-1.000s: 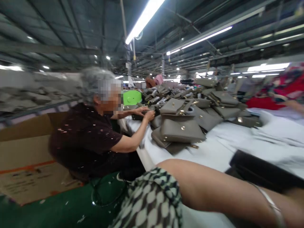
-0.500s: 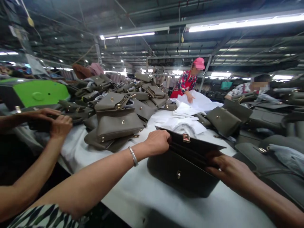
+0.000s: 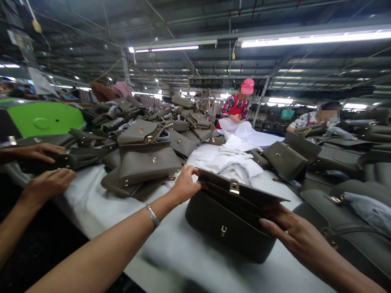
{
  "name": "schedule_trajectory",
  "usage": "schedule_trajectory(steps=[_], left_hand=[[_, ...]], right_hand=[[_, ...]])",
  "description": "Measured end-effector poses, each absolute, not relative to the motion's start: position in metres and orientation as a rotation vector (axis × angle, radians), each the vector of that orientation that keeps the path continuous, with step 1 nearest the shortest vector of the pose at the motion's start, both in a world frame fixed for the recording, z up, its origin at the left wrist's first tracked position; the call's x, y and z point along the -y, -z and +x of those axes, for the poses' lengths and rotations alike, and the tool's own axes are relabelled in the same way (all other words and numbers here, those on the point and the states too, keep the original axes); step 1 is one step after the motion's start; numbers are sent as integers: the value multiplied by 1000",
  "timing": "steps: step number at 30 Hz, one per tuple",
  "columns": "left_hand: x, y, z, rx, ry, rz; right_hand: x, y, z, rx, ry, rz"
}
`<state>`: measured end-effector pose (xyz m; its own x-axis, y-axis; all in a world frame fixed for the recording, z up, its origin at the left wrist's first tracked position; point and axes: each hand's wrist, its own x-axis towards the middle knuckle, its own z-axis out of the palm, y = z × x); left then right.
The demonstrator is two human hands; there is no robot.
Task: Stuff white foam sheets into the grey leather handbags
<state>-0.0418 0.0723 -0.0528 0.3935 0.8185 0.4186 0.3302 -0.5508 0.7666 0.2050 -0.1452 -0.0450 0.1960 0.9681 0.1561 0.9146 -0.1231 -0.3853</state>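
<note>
A dark olive handbag (image 3: 210, 221) stands on the white-covered table with its flap lifted. A gold clasp plate (image 3: 234, 186) sits on the flap's edge, and a gold turn lock (image 3: 224, 230) on the bag's front. My left hand (image 3: 185, 185), with a silver bangle on the wrist, pinches the bag's upper left corner by the flap. At the right end, my right hand (image 3: 282, 226) grips the bag, thumb on the front rim and fingers partly hidden under the flap. The bag's inside is dark.
Similar handbags (image 3: 149, 162) are heaped left and behind, and more bags (image 3: 351, 219) lie at right. White sheets (image 3: 226, 156) lie beyond my bag. A co-worker's hands (image 3: 50, 179) handle a bag at left. Across the table stands a person in a pink cap (image 3: 238, 108).
My left hand has shifted left along the bag's top, its grip changing to a pinch at the corner. The flap tilts slightly. The co-worker's near hand has moved down and left.
</note>
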Motion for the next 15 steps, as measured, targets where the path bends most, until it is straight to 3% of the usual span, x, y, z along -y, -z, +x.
schedule_trajectory(steps=[3,6,11,15], left_hand=[[-73,54,-42,-885,-1151,1869],[-76,54,-40,-566,-917,1609],[-75,65,-32,-398,-771,1366],[-72,72,-33,-406,-792,1334]], right_hand=[[153,50,210,1867,-60,-1911],[158,61,212,1973,154,-1711],[154,100,206,1591,635,-1557],[142,116,195,1133,415,-1497]])
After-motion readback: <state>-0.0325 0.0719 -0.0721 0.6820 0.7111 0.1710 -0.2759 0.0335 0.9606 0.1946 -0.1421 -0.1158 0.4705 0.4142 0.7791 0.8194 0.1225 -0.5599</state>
